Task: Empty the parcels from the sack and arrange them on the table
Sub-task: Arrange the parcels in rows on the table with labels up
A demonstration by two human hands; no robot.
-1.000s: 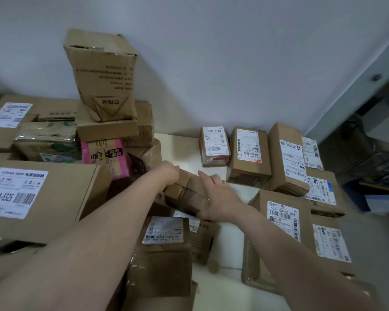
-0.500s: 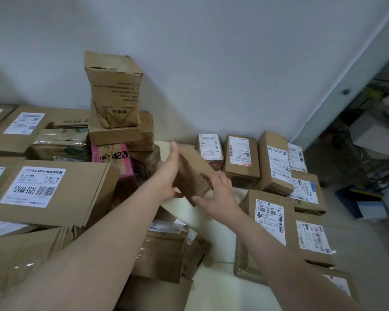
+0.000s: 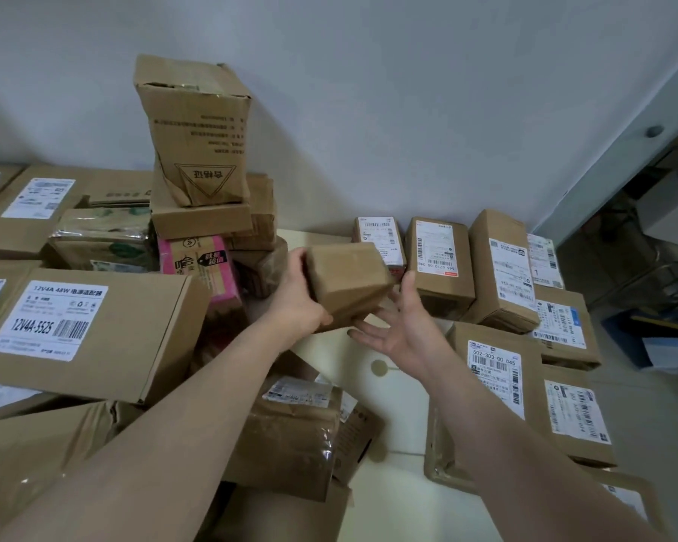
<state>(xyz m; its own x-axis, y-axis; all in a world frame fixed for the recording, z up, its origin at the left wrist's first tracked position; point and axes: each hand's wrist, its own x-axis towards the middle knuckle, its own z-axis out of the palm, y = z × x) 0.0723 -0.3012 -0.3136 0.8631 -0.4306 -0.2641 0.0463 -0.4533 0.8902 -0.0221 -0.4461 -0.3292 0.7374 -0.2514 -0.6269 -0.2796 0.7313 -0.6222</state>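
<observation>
Cardboard, plain brown: a small parcel (image 3: 345, 281) is held in the air above the white table (image 3: 392, 416), tilted, with no label on the faces that show. The left hand (image 3: 298, 303) grips it from the left side, thumb under its lower edge and fingers curled round the far side. The right hand (image 3: 404, 326) is spread flat with straight fingers, palm up, just beside and below the parcel's right corner; whether it touches the box cannot be told.

Behind the held parcel, near the wall, a row of labelled parcels (image 3: 441, 264) lies side by side on the table, white shipping labels facing up. More labelled parcels (image 3: 494, 381) lie in a second row along the right edge.

To the left stands a stack: a tall box (image 3: 196, 131) with a printed triangle sits on top, above a pink box (image 3: 200, 267). Nearer the camera lies a large flat box (image 3: 94, 326) with a barcode label. Under the left forearm sits a taped parcel (image 3: 290, 436).

Every box is closed, so none of the contents show.
</observation>
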